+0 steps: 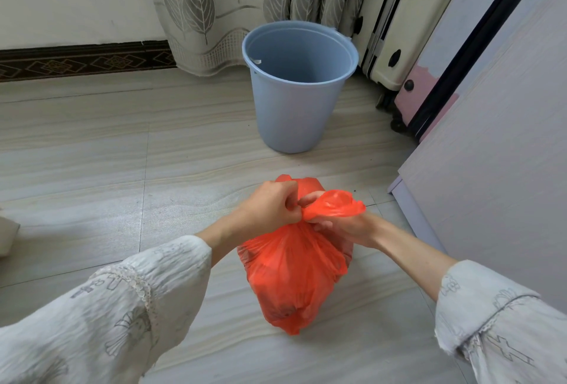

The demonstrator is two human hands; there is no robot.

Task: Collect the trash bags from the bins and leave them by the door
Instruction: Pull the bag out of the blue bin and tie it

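**Tying off the bag**

The orange trash bag (294, 273) sits on the floor (92, 168), out of the blue bin (299, 86) behind it. The left hand (270, 205) and right hand (340, 225) both pinch its gathered neck. The knot should be drawn snug but gently, since thin plastic probably tears.

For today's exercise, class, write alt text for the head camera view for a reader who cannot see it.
Two hands, the left hand and the right hand, grip the gathered top of a full orange trash bag above a tiled floor. Behind it stands a blue bin with no bag in it, before a leaf-patterned curtain.
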